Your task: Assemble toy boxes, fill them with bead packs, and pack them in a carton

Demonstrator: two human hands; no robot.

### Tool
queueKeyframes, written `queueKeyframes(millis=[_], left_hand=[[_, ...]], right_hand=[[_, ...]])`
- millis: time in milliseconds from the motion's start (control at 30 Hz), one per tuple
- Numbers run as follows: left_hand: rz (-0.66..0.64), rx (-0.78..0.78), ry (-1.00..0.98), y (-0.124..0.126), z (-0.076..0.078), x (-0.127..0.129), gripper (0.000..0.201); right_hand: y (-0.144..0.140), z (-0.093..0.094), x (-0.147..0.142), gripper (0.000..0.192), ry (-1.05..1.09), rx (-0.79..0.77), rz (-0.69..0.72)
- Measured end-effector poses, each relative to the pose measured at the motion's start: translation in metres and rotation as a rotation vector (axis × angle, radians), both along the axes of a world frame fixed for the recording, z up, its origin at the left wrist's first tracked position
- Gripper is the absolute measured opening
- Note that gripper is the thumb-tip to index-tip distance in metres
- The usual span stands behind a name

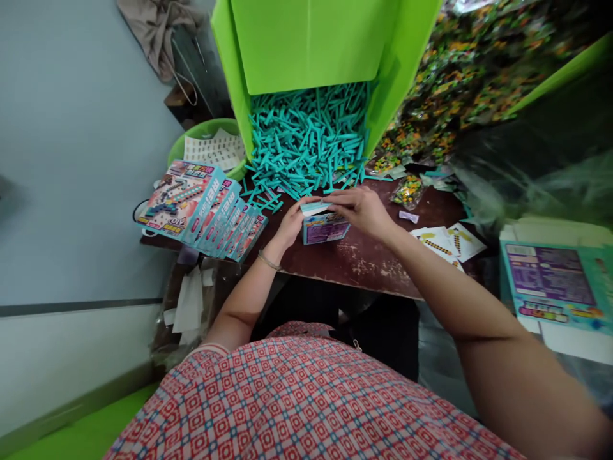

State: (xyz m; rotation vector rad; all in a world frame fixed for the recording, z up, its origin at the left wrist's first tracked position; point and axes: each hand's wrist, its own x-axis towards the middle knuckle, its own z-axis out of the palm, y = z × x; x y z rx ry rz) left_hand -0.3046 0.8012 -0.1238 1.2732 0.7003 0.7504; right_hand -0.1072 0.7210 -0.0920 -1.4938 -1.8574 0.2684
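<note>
A small teal and purple cardboard box (326,231) stands upright on the dark red table (378,255) in front of me. My left hand (291,223) is closed around the box's left side, near its top. At the top edge, the fingers of my right hand (360,207) press on the box's flap (313,207). Its far side and whatever is inside are hidden. Left of my hands, several printed DIY toy boxes (211,207) lean in an overlapping row. Behind the box lies a heap of turquoise plastic sticks (311,140).
A green bin (316,45) holds the sticks; a green basket (211,128) with printed sheets stands left of it. Bags of orange and green pieces (440,96) fill the back right. Instruction leaflets (447,243) lie right, near flat unfolded boxes (555,275).
</note>
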Motion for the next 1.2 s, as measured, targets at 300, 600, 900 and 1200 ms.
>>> queueKeyframes(millis=[300, 600, 900, 1200], left_hand=[[-0.002, 0.934, 0.012, -0.005, -0.027, -0.03, 0.028], [0.106, 0.558, 0.221, -0.007, -0.075, -0.019, 0.061], [0.481, 1.232, 0.38, -0.078, 0.065, -0.122, 0.06], [0.691, 0.98, 0.919, 0.018, 0.149, -0.225, 0.053]], right_hand=[[-0.021, -0.033, 0.009, 0.036, -0.217, 0.169, 0.029], [-0.016, -0.036, 0.007, 0.037, -0.036, 0.156, 0.104], [-0.083, -0.044, 0.045, 0.035, 0.575, 0.378, -0.535], [-0.156, -0.087, 0.082, 0.028, 0.288, 0.143, -0.655]])
